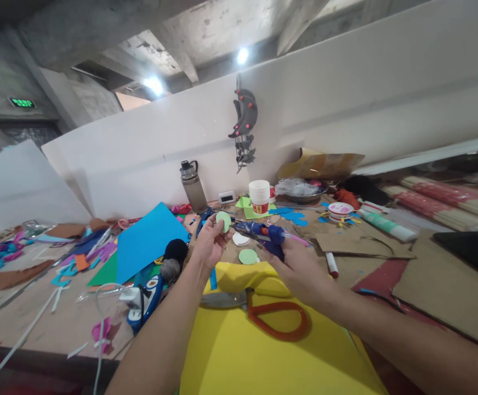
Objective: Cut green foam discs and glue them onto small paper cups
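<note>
Left hand (213,245) of mine's pinching a light green disc (223,221) mid-frame, and I've got my right hand (295,269) wrapped around a blue glue gun (277,235) just right of center, tip toward the disc. Orange-handled scissors (241,298) lie on yellow sheeting (231,356), lower center.

bright lamps (243,55) glow beneath a concrete ceiling (218,35), above white partitions (325,104).

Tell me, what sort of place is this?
Probably a craft workspace: the right hand holds what looks like a glue gun, big scissors lie on a yellow sheet, and blue scraps are scattered farther back.
</note>
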Available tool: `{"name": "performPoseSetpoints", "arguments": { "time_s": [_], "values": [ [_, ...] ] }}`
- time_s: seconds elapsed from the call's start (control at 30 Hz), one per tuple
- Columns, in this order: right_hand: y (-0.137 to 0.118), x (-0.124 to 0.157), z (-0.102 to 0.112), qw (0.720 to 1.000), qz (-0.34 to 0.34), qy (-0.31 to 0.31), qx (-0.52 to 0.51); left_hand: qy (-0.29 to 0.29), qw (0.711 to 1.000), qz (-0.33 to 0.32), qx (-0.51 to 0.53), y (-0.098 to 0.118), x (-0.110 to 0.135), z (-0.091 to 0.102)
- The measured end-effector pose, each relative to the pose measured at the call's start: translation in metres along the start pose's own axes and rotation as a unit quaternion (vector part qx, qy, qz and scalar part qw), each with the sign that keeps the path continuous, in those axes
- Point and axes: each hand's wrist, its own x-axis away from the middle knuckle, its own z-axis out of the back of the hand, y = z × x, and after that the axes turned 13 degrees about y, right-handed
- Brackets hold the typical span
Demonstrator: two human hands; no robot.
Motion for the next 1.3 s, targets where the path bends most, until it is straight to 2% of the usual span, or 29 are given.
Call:
{"name": "performPoseSetpoints", "arguments": {
  "time_s": [0.27,0.57,0.87,1.07,1.3],
  "values": [
    [0.0044,-0.0029,-0.0010,0.997,0.041,0.061,-0.016,-0.026,1.000,0.007,-0.011,-0.0034,0.0053,-0.0037],
    [-0.0031,0.0011,0.0013,1.000,0.004,0.011,-0.015,-0.023,1.000,-0.003,0.001,0.0002,0.0017,-0.0010],
    [0.0017,-0.0025,0.0010,0.997,0.035,0.061,-0.038,-0.039,0.999,0.012,-0.019,-0.0031,0.0081,-0.0060],
    [0.0028,-0.0017,0.0013,0.997,0.027,0.059,-0.037,-0.043,0.998,0.019,-0.035,-0.0029,0.0093,-0.0048],
    [-0.0015,-0.0006,0.0023,0.999,0.006,0.034,-0.020,-0.040,0.999,-0.003,-0.024,-0.0015,0.0087,-0.0069]
  ]
}}
